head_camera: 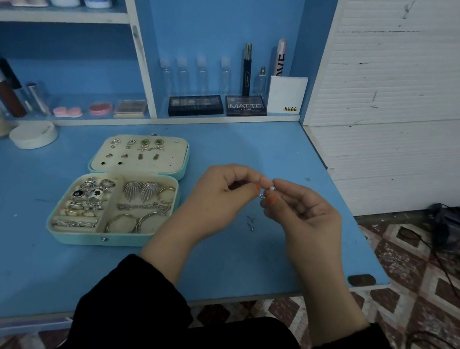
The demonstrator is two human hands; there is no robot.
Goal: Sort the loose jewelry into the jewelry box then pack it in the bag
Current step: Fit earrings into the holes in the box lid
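A mint-green jewelry box [77,235] lies open on the blue desk, left of my hands. Its cream lid panel [178,159] holds several stud earrings; the base holds rings, bangles, chains and two fan-shaped earrings. My left hand [221,194] and my right hand [304,214] meet above the desk, both pinching a small silver earring [268,190] between fingertips. Two small loose jewelry pieces [251,223] lie on the desk just below my hands. No bag is clearly identifiable.
The blue desk [13,244] backs onto shelves with makeup palettes [196,104], small clear bottles, tubes and a white NUDE box [286,94]. A round white container [34,134] stands far left. A dark object and cables [456,230] lie on the tiled floor right.
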